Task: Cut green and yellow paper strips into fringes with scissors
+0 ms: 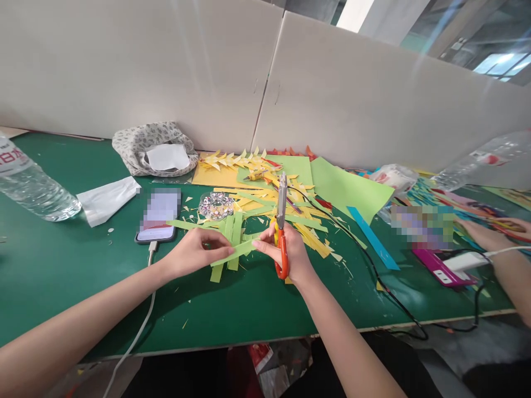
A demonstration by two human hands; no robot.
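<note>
Between my two hands runs a light green paper strip (245,247), held up just over the table. My left hand (203,251) pinches its left part between thumb and fingers. In my right hand (292,249) are scissors with orange-red handles (283,260), blades pointing away from me; that hand's thumb also presses the right end of the strip. Whether the blades are fully closed I cannot tell. Under and behind the hands lie more green strips (229,226) and a heap of yellow strips (317,237). A round clear case of shiny beads (216,205) sits behind my left hand.
A phone (160,213) on a white cable lies left, near a water bottle (37,179) and a patterned cloth pouch (153,149). Green sheets (352,188) and a blue strip (373,237) lie right. A black cable (369,265) crosses there, near another person's hand (485,235).
</note>
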